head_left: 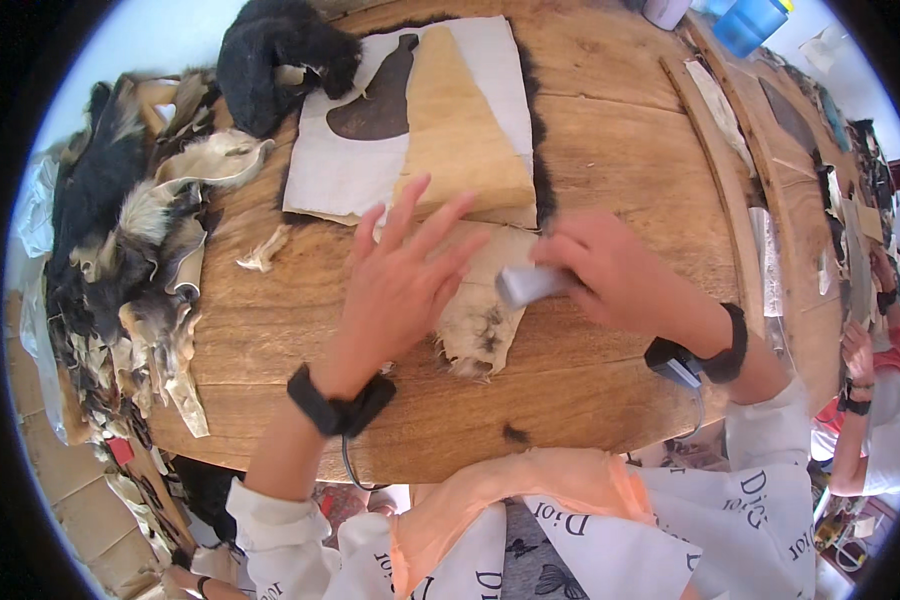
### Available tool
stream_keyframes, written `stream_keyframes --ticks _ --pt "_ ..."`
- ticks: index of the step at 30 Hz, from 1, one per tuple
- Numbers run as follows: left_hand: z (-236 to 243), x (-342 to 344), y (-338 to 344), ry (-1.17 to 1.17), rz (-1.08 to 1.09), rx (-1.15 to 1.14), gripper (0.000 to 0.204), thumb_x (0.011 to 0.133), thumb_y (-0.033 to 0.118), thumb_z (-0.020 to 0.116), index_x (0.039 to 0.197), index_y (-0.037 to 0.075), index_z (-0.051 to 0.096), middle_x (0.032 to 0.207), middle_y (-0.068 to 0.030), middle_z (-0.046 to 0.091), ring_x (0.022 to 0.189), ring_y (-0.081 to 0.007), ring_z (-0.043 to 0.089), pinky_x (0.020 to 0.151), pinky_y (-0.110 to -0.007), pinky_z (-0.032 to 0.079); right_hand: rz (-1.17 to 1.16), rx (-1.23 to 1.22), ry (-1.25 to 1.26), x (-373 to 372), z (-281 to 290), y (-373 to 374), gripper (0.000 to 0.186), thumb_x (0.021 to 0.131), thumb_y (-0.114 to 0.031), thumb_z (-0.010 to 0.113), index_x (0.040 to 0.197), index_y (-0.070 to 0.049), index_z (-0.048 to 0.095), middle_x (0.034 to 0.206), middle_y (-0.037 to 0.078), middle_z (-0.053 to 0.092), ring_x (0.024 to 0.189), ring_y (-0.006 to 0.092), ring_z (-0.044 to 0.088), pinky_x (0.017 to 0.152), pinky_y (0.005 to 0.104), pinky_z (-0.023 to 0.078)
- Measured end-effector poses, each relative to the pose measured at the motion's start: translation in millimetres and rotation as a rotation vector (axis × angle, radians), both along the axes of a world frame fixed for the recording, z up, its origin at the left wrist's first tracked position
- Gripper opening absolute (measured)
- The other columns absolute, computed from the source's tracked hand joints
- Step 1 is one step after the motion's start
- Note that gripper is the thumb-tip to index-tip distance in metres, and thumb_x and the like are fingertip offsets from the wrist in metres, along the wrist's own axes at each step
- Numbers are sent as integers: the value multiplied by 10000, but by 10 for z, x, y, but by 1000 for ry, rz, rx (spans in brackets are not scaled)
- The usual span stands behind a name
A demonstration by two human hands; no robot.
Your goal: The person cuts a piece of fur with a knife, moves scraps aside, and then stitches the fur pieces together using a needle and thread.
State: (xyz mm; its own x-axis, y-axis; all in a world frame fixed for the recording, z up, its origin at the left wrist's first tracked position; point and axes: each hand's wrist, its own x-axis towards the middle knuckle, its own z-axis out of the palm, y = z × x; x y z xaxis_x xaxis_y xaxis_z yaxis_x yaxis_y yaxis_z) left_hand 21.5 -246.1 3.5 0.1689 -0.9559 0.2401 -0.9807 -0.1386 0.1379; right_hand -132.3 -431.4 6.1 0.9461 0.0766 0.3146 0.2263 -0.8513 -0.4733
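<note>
On the table (620,110), the white sheet (342,172) carries a tan pattern (455,110) and a dark pattern (380,105). A pale hide (482,310) lies on the sheet's near side. The left grip (395,275) is open, spread near the sheet's near edge; contact is unclear. The right grip (605,265), closed around a grey tool (527,287), is beside the sheet's near right corner.

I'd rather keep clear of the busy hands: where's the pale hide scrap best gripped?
Probably pinch the pale hide scrap by its near end, from the person's side: that end lies exposed on the wooden table, while the left hand and grey tool crowd its farther part.
</note>
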Motion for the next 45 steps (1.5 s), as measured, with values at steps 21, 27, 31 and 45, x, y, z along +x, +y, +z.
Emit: stream_keyframes --ticks 21,27,31,45 --pt "-493 323 -110 -46 -59 142 419 928 432 312 1307 311 442 1455 -48 251 1334 -320 192 1027 -594 132 394 -254 -56 127 -300 306 107 690 -151 545 745 -69 504 757 49 462 755 193 481 664 282 410" --pt "-469 339 -97 -37 -76 184 419 930 436 301 1299 309 454 1459 -32 253 1333 -324 198 1023 -608 126 413 -241 97 151 -264 271 101 703 -143 539 761 -70 501 779 59 472 788 204 485 690 296 409" --pt "-460 359 -100 -29 -93 182 418 930 435 300 1298 311 454 1463 -32 245 1337 -325 190 1027 -607 122 396 -214 105 126 -241 267 113 697 -139 548 772 -69 500 785 54 472 797 206 484 701 302 409" --pt "-503 320 -130 8 -75 64 398 905 345 413 1298 299 451 1433 -23 284 1324 -294 211 1025 -593 155 209 -425 39 -279 -52 619 209 662 -141 557 845 -53 508 795 46 449 751 192 487 655 266 437"
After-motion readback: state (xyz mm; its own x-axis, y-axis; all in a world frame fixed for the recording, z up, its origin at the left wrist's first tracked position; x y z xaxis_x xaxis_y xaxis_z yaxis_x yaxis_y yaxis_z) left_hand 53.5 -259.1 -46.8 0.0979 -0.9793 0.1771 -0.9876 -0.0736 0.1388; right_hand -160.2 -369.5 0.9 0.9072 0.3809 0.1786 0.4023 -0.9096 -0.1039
